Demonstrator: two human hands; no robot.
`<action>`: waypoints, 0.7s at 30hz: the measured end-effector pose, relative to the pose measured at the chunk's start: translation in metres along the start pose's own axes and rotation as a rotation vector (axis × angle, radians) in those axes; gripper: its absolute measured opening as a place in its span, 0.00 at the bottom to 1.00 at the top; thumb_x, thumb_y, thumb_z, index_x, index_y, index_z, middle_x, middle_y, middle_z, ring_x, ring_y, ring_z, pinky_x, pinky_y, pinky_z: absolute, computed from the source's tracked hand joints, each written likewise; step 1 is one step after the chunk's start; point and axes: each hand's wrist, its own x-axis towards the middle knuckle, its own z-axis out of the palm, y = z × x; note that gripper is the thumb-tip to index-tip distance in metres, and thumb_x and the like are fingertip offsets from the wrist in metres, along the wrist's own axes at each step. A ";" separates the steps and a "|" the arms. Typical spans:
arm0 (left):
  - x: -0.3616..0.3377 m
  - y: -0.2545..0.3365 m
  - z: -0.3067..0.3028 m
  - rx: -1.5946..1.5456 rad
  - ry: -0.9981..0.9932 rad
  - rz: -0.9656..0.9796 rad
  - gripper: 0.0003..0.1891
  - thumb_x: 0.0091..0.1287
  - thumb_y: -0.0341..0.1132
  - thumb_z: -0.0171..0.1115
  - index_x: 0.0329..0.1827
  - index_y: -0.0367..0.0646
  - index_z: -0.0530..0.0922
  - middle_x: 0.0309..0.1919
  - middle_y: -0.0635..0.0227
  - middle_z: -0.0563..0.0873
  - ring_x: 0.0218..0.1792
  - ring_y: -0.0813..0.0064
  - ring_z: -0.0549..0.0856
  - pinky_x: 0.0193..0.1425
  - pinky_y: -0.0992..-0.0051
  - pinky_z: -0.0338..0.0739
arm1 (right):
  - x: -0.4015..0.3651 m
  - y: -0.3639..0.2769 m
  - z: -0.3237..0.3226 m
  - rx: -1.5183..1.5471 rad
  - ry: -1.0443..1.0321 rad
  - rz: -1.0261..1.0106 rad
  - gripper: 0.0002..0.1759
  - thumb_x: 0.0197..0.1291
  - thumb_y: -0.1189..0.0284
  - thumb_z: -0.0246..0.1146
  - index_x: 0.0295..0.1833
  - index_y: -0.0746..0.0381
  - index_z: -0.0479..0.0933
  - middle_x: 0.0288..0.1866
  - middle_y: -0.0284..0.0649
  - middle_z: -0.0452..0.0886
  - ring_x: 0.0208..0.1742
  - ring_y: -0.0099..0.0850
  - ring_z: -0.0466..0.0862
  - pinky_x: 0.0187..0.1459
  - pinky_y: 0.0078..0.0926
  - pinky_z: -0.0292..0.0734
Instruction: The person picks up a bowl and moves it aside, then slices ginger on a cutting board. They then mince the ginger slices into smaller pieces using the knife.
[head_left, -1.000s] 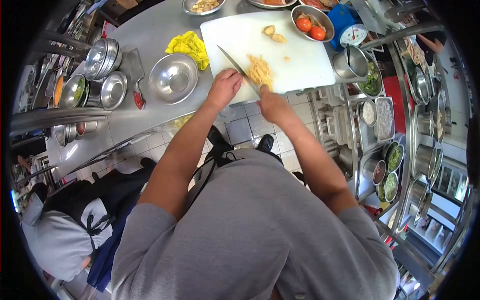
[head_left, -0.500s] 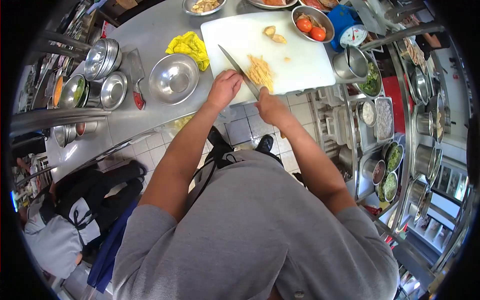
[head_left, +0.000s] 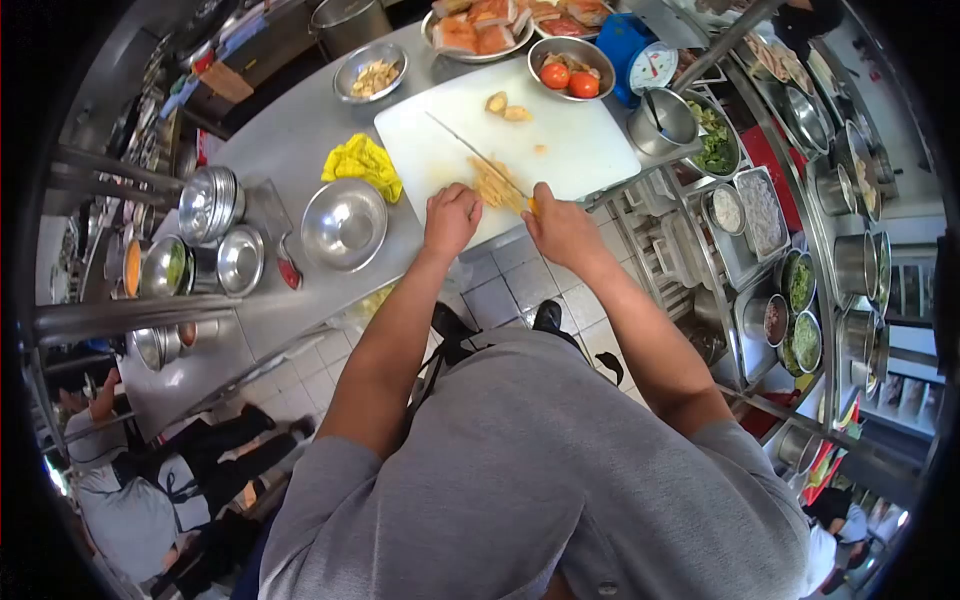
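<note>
My right hand (head_left: 560, 232) is closed around the yellow handle of a long knife (head_left: 482, 156). Its blade slants up and left across a pile of thin pale-yellow strips (head_left: 495, 186), which look like cut ginger, on the white cutting board (head_left: 580, 140). At the pile's left edge is my left hand (head_left: 453, 218), its fingers curled in close to the strips; whatever is under the fingertips is hidden. Farther up the board lie a few ginger pieces (head_left: 508, 107) and a small scrap (head_left: 540, 149).
Left of the board are a yellow cloth (head_left: 362, 168), a steel bowl (head_left: 344, 225) and a red-handled cleaver (head_left: 288, 272). Beyond it stand a bowl with tomatoes (head_left: 571, 72), a blue scale (head_left: 640, 66) and a plate of salmon (head_left: 480, 35). Co-workers (head_left: 140, 515) are at lower left.
The knife has moved rightward over the strips, its blade now crossing the pile. My left hand has come off the blade to the pile's near left edge. The whole view has shifted.
</note>
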 end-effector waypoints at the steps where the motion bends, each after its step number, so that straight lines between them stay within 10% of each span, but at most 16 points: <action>1: 0.001 -0.004 -0.003 0.005 0.002 0.020 0.04 0.61 0.29 0.68 0.37 0.44 0.82 0.40 0.64 0.86 0.42 0.57 0.85 0.47 0.60 0.78 | -0.007 0.003 0.003 0.006 0.019 0.002 0.18 0.70 0.63 0.60 0.53 0.63 0.64 0.39 0.59 0.84 0.44 0.60 0.85 0.44 0.58 0.79; 5: 0.011 -0.006 -0.042 -0.230 0.027 -0.126 0.05 0.66 0.32 0.66 0.38 0.42 0.80 0.35 0.60 0.83 0.36 0.60 0.84 0.41 0.65 0.80 | -0.024 0.012 0.031 0.005 0.201 -0.039 0.19 0.67 0.62 0.63 0.53 0.60 0.64 0.41 0.54 0.84 0.39 0.57 0.85 0.36 0.54 0.80; 13: 0.046 0.017 -0.062 0.192 -0.645 0.286 0.22 0.66 0.59 0.63 0.33 0.46 0.81 0.33 0.64 0.84 0.38 0.60 0.85 0.42 0.60 0.79 | -0.030 0.016 0.060 0.025 0.159 -0.085 0.21 0.63 0.65 0.68 0.53 0.60 0.65 0.42 0.47 0.84 0.42 0.50 0.87 0.40 0.49 0.82; 21: 0.081 -0.001 -0.018 0.192 -0.676 0.279 0.23 0.71 0.58 0.56 0.33 0.47 0.82 0.33 0.64 0.85 0.41 0.57 0.85 0.45 0.58 0.78 | -0.012 0.021 0.071 0.009 0.187 -0.149 0.20 0.62 0.64 0.68 0.51 0.59 0.68 0.40 0.46 0.84 0.40 0.48 0.87 0.39 0.48 0.82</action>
